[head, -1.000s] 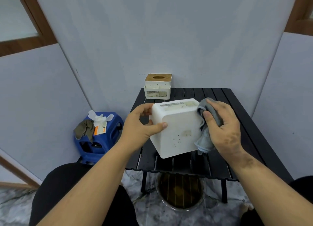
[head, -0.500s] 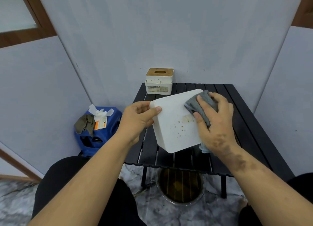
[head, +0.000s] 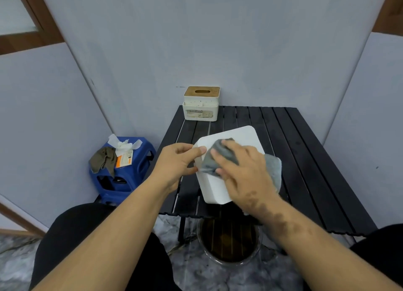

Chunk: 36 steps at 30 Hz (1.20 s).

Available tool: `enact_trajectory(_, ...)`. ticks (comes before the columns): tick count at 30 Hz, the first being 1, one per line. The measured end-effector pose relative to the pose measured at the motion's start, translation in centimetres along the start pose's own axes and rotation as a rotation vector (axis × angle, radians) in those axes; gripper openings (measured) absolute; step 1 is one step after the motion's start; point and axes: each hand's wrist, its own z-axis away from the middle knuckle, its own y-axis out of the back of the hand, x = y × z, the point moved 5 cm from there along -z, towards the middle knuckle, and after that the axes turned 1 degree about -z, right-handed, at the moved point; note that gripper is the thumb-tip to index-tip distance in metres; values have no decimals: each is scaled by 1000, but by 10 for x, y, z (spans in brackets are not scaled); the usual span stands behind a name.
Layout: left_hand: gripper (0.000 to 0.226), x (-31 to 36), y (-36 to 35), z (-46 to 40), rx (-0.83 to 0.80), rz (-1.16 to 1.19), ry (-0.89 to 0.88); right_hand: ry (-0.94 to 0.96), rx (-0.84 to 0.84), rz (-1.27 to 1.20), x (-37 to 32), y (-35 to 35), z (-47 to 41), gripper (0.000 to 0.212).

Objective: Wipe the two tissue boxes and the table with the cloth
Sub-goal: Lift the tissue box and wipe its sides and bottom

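Note:
A white tissue box (head: 237,138) is held tilted above the black slatted table (head: 305,160), its flat underside facing me. My left hand (head: 176,162) grips the box's left edge, thumb on the face. My right hand (head: 242,171) presses a grey cloth (head: 212,160) flat against the underside near its left side; part of the cloth hangs off the box's right edge. A second white tissue box (head: 201,104) with a wooden lid stands at the table's far left corner.
A blue plastic stool (head: 122,177) left of the table carries a brown rag, crumpled tissue and an orange pack. A round basin (head: 229,242) of dark water sits on the floor under the table's near edge. Grey partition walls close in on three sides.
My right hand has slid the cloth leftward across the box's underside, covering the stained spots. The box has tipped further so its underside faces up more.

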Motion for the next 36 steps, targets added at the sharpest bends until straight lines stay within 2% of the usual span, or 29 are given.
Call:
enact_trajectory(1,24,-1,2,0,12,5,10,-52,42,-11,16,2,-1,41)
enact_trajectory(4,27,-3,2,1,29,-11,20,-365,217,-154,63,14,0,32)
enact_trajectory(6,27,-4,0,1,36,-21,19,-472,245,-180,56,10,-1,32)
enact_trajectory(8,27,-4,-1,1,39,-20,19,-405,187,-126,25,0,-7,34)
enact_trajectory(10,30,-4,-1,1,32,-24,29,-212,105,-120,2,-8,-11,38)
enact_trajectory(12,34,-4,0,1,33,-36,46,-148,84,-98,16,-6,-15,38)
enact_trajectory(13,35,-5,1,1,39,-43,54,-214,108,-85,34,-2,-18,35)
enact_trajectory(16,39,-4,-4,3,43,-61,62,-571,176,-119,79,9,-18,33)
enact_trajectory(17,40,-4,-6,5,43,-62,62,-597,151,-70,73,8,-19,34)
enact_trajectory(19,41,-3,-7,6,43,-59,60,-436,69,-4,36,1,-25,39)
enact_trajectory(22,39,-2,-6,6,25,-50,55,-165,9,-145,9,-3,-27,41)
enact_trajectory(24,39,-2,-5,7,22,-56,57,-192,63,-162,34,2,-28,36)
enact_trajectory(26,41,-2,-7,9,23,-63,53,-396,199,-198,68,12,-23,33)
enact_trajectory(28,42,-1,-10,11,20,-70,42,-558,249,-204,69,11,-16,34)
enact_trajectory(29,42,-1,-10,11,20,-72,37,-544,228,-164,54,8,-16,36)
enact_trajectory(32,42,0,-9,11,14,-80,28,-248,76,-182,1,-5,-21,43)
enact_trajectory(34,39,1,-8,10,-2,-83,33,-136,22,-201,4,-3,-23,42)
enact_trajectory(36,40,1,-6,10,-5,-89,38,-160,64,-125,33,2,-23,39)
